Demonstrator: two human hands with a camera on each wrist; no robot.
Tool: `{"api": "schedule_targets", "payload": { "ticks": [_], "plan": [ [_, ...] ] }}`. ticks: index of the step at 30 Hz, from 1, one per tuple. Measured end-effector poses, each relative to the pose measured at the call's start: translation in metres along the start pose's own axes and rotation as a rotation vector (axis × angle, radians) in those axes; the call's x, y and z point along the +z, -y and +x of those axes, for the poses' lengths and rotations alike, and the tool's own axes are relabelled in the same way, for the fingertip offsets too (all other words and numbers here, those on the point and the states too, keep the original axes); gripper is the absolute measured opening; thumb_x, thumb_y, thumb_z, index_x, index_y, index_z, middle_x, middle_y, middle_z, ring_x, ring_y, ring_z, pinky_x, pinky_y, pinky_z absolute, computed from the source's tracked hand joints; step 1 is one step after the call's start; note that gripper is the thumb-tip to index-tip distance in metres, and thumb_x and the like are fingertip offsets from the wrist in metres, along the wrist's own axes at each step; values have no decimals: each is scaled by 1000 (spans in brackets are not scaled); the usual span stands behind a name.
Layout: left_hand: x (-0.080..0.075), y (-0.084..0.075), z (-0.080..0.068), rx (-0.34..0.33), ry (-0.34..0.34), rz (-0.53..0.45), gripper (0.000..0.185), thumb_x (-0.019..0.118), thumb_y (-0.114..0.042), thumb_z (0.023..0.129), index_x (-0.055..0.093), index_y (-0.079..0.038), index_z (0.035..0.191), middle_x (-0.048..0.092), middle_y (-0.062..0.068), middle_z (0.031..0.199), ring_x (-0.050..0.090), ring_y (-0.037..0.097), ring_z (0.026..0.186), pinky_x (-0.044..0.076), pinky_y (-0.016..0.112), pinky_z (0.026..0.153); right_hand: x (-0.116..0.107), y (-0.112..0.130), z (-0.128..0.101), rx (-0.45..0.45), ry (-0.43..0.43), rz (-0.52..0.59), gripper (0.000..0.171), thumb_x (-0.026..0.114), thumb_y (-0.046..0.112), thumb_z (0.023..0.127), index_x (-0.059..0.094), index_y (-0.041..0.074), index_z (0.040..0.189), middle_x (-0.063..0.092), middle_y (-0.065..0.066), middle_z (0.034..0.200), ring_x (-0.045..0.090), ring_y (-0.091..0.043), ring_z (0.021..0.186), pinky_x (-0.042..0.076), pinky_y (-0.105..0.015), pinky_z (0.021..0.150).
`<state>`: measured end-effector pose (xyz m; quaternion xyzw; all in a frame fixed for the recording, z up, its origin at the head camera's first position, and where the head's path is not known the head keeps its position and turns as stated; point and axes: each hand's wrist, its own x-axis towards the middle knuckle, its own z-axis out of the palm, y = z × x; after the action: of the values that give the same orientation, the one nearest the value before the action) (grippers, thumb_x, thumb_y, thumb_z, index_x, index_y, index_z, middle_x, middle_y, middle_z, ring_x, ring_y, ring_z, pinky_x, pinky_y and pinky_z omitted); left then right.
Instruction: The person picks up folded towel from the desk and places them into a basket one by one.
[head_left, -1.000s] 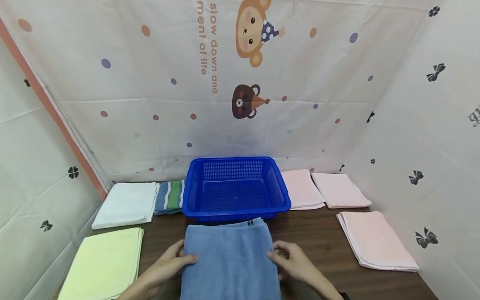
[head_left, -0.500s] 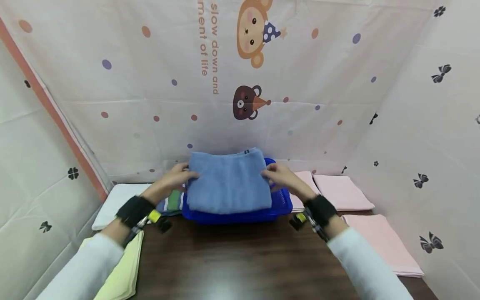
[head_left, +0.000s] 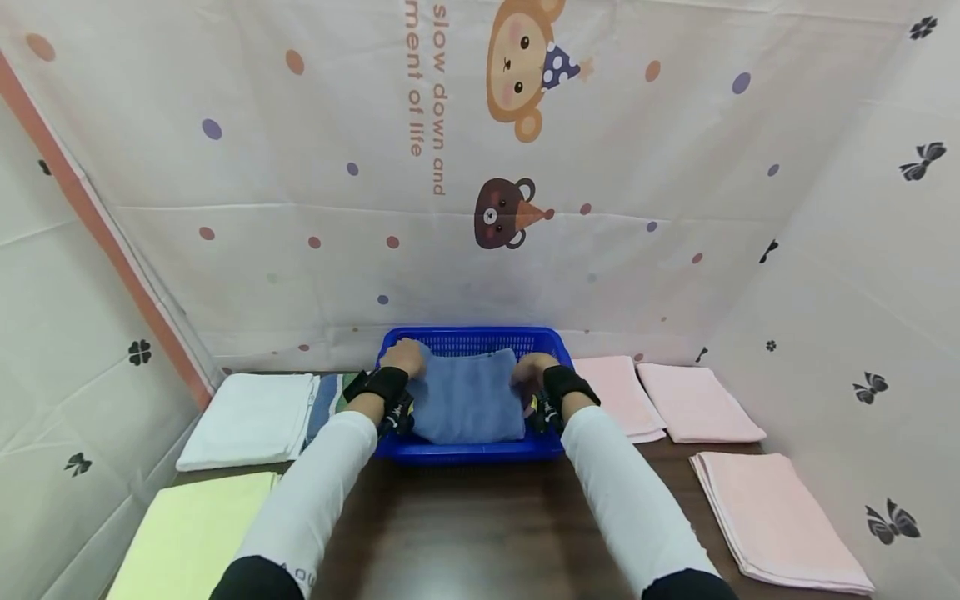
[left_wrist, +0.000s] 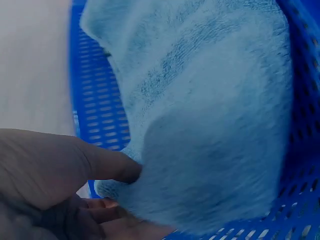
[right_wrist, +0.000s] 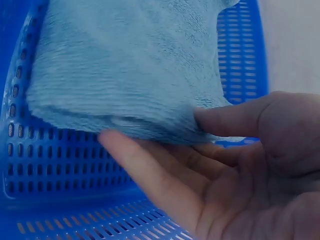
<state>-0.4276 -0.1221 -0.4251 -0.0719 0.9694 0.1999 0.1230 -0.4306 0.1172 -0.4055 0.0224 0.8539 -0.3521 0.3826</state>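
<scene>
A folded blue towel [head_left: 468, 398] lies within the walls of the blue plastic basket [head_left: 480, 454] in the head view. At its left edge my left hand [head_left: 403, 358] holds on, thumb on top and fingers beneath, as the left wrist view shows of the towel [left_wrist: 215, 115]. My right hand [head_left: 534, 368] has the opposite edge between thumb and fingers. In the right wrist view the thumb of this hand [right_wrist: 215, 165] presses on the towel [right_wrist: 125, 75] while the fingers reach under it. Slotted basket walls surround the towel in both wrist views.
Left of the basket lie a folded white towel [head_left: 247, 421], a striped towel [head_left: 324, 408] and a yellow towel [head_left: 191, 533]. Pink towels [head_left: 615, 396], [head_left: 697, 402] and a pink towel [head_left: 783, 521] lie to the right. A patterned cloth wall [head_left: 300, 167] rises behind the dark table [head_left: 465, 533].
Both hands have carried the blue towel forward from the table's front, over the basket's near rim, and lowered it into the basket. The other towels stay in place.
</scene>
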Motion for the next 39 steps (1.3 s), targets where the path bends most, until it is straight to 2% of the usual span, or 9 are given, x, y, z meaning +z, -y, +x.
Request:
{"api": "schedule_targets", "payload": {
  "ticks": [5,10,14,20,25,29,34,36,39],
  "plan": [
    [10,-3,2,-134,36,-86,25,46,-9,103,64,6,112,62,18,98,52,22,69,46,33,65,3,-7,10,69,-61,-76,39,48,12,105,53,-13,134,68,-27,114,67,-29,79,59,-33,67],
    [22,2,5,-130,-20,-85,47,44,-12,105,43,14,144,62,30,128,64,39,109,53,48,98,5,-12,17,107,-110,-72,27,53,13,103,66,-7,115,67,-16,101,61,-24,81,54,-30,67],
    [21,4,-1,-59,-4,39,48,56,-9,100,49,12,142,60,29,136,61,43,123,52,52,104,11,-15,10,53,-168,-148,22,56,12,101,67,-3,113,59,-10,93,55,-20,79,50,-29,70],
    [-8,3,-24,53,72,106,50,67,-16,95,56,5,139,59,25,137,63,35,105,54,43,83,9,-10,-14,-23,-202,-95,51,52,16,104,42,-6,149,61,-29,134,65,-39,114,56,-43,99],
    [-43,6,-50,153,77,97,30,64,-20,96,65,4,114,66,16,98,62,21,68,50,27,57,-18,-3,-40,-134,-138,-226,53,46,23,107,40,-6,151,65,-31,128,67,-42,117,57,-45,99],
    [-51,30,-63,342,-78,66,19,62,-14,95,60,1,83,57,9,72,53,15,56,45,26,52,-44,-28,-64,-352,-188,-156,45,44,20,109,47,-8,144,65,-30,124,67,-41,112,59,-49,94],
    [-29,74,-73,474,-255,-27,31,62,-12,98,60,10,120,64,27,109,63,32,88,55,45,75,-70,-112,-87,-706,-477,129,41,45,10,108,45,-15,141,53,-39,134,66,-8,101,61,-35,89],
    [-14,87,-76,490,-266,-78,40,62,-14,99,54,10,130,57,33,123,61,42,103,54,55,84,-77,-156,-96,-741,-684,121,37,49,8,106,52,-15,135,57,-39,129,63,5,90,60,-23,79],
    [5,96,-74,484,-292,-160,48,64,-17,98,49,6,137,46,34,134,52,49,117,50,64,90,-85,-223,-105,-698,-967,-16,30,52,3,101,61,-15,122,62,-38,117,67,-7,86,54,-18,77]
  ]
}}
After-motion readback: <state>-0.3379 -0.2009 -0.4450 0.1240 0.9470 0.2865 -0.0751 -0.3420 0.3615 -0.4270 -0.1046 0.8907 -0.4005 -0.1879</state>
